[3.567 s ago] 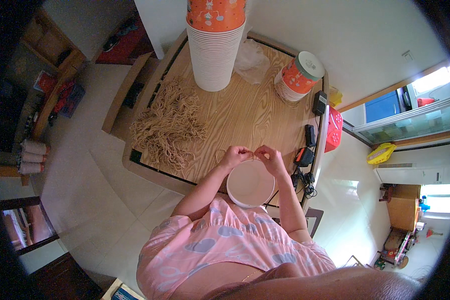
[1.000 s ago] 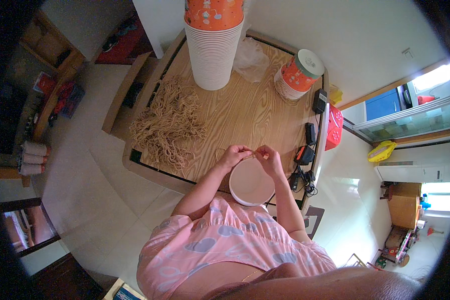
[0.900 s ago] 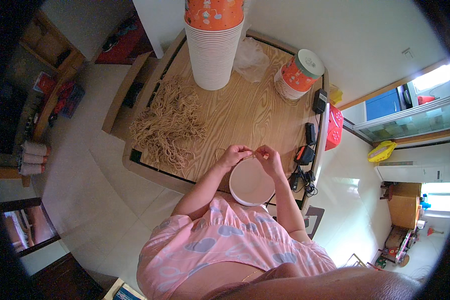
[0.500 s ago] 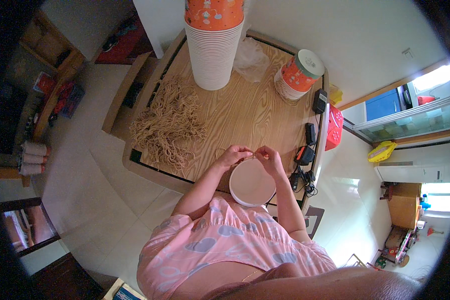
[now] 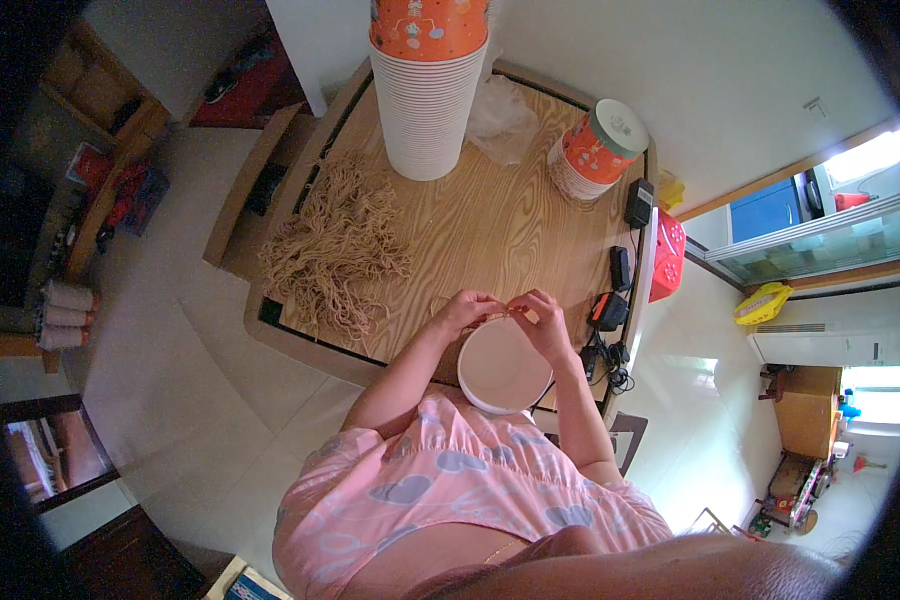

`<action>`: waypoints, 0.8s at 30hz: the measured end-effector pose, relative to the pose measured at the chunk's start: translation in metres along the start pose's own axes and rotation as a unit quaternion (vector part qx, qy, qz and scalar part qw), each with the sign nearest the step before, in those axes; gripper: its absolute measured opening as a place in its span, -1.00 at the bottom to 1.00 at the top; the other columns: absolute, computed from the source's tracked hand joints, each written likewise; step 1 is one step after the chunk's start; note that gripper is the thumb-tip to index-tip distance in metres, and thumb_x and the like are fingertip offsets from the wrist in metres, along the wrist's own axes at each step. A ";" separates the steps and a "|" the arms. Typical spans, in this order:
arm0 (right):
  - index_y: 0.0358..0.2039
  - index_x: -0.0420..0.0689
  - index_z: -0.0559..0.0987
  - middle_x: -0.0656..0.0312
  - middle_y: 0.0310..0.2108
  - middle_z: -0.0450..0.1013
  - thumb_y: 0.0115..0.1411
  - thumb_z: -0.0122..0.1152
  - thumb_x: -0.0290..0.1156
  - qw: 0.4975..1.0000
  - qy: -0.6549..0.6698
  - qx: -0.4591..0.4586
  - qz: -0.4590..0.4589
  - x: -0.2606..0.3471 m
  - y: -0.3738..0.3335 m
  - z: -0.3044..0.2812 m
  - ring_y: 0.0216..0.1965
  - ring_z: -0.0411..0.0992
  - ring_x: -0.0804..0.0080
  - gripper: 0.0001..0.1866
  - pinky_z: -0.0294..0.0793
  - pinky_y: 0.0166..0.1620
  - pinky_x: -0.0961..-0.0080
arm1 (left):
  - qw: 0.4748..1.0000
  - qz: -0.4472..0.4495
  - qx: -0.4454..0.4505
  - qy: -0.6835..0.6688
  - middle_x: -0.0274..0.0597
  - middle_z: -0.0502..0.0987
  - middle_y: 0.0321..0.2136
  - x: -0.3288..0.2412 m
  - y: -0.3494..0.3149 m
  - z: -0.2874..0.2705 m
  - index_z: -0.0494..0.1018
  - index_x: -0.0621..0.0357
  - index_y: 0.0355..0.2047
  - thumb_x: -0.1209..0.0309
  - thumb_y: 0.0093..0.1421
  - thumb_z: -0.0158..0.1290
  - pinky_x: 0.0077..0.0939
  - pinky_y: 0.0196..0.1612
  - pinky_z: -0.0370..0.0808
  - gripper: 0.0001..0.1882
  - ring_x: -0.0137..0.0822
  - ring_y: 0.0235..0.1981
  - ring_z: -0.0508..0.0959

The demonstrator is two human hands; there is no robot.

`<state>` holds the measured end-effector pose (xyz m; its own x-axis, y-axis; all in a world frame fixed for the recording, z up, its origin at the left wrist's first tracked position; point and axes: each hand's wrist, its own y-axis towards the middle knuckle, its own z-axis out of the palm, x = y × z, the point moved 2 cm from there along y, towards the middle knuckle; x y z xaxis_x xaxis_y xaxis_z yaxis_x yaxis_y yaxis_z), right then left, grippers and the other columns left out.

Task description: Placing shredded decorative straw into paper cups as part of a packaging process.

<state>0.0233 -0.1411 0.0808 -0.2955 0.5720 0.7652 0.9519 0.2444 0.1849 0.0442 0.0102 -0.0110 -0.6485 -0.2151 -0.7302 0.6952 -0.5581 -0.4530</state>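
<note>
A white paper bucket (image 5: 505, 368) stands close against my body at the table's near edge, its open mouth facing up. At its far rim my left hand (image 5: 472, 310) and my right hand (image 5: 540, 322) are pinched, fingertips almost meeting. Between them is a short bit of what looks like thin beige cord; the fingers hide most of it. Left of my hands lies a loose heap of beige cords (image 5: 340, 250). Beyond it rises a tall stack of nested paper buckets (image 5: 428, 110), white with an orange printed one on top.
At the back right are a shorter stack of orange printed buckets (image 5: 592, 155) and a crumpled clear plastic bag (image 5: 502, 120). Black power adapters (image 5: 639, 203) and tangled cables (image 5: 615, 368) line the right edge. A red basket (image 5: 668, 255) stands beyond that edge.
My fingers have shifted slightly at the bucket's rim, the right hand's fingers lifting a little. The bucket and everything else on the table stay where they were.
</note>
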 end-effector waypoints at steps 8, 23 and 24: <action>-0.52 -0.12 0.51 0.25 -0.50 0.42 -0.10 0.18 -0.54 0.997 -0.059 0.010 -0.052 -0.005 0.001 -0.002 -0.39 0.38 0.31 -0.92 0.30 -0.28 0.43 | 0.999 -0.029 -0.010 -0.012 -0.43 0.42 -0.66 0.001 0.001 0.001 0.48 0.14 -0.50 0.38 0.04 0.01 -0.74 -0.63 0.26 -0.88 -0.60 -0.67 0.36; -0.54 -0.16 0.47 0.23 -0.52 0.39 -0.12 0.20 -0.53 0.995 -0.059 0.030 -0.078 -0.007 0.003 -0.002 -0.40 0.36 0.28 -0.90 0.28 -0.31 0.45 | 0.995 -0.074 0.028 -0.052 -0.35 0.47 -0.62 0.008 0.007 -0.010 0.46 0.13 -0.47 0.33 0.05 0.00 -0.69 -0.58 0.38 -0.85 -0.53 -0.65 0.45; -0.54 -0.17 0.46 0.22 -0.52 0.39 -0.11 0.19 -0.53 0.998 -0.016 0.041 -0.043 -0.010 0.002 0.001 -0.43 0.36 0.32 -0.91 0.29 -0.35 0.49 | 0.997 -0.064 0.009 -0.049 -0.40 0.43 -0.66 0.009 0.008 -0.009 0.48 0.14 -0.47 0.35 0.05 0.00 -0.70 -0.61 0.32 -0.85 -0.56 -0.69 0.39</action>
<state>0.0283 -0.1457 0.0732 -0.3804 0.5701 0.7282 0.9131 0.3564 0.1979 0.0467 0.0110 -0.0257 -0.7593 -0.2171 -0.6134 0.5992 -0.6008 -0.5291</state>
